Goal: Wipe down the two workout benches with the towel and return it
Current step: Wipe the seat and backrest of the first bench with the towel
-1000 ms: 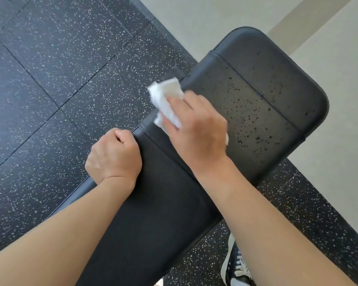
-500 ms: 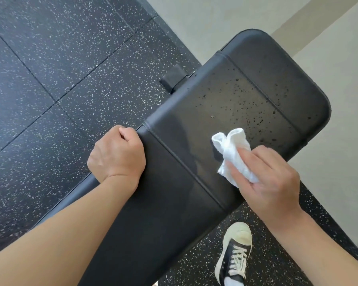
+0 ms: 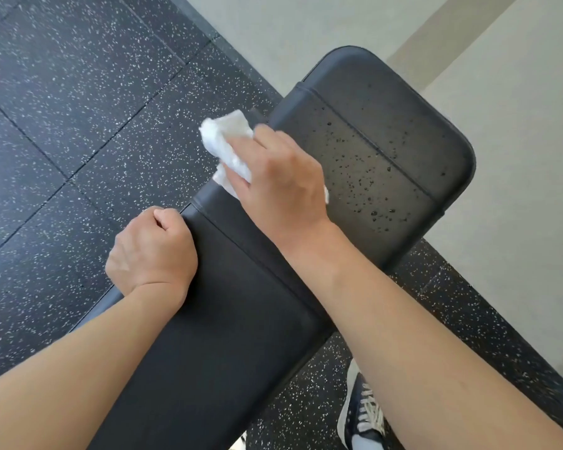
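The speckled rubber floor [image 3: 78,131] fills the left side, and across it the black workout bench [image 3: 228,319] runs diagonally toward the pale wall. Its end pad carries many small droplets [image 3: 371,190], mostly on the right part, so this section is not yet dry. The right hand [image 3: 283,183] presses the crumpled white towel [image 3: 228,144] under curled fingers at the left edge of the pad; half a second ago it was at the right edge, so it has just swept across the pad once more. The left hand [image 3: 152,251] is closed over the left rim of the bench and has not moved, steadying it. I judge the first bench is in mid-wipe, and more strokes toward the far end are needed. A laced shoe [image 3: 364,417] stands below.
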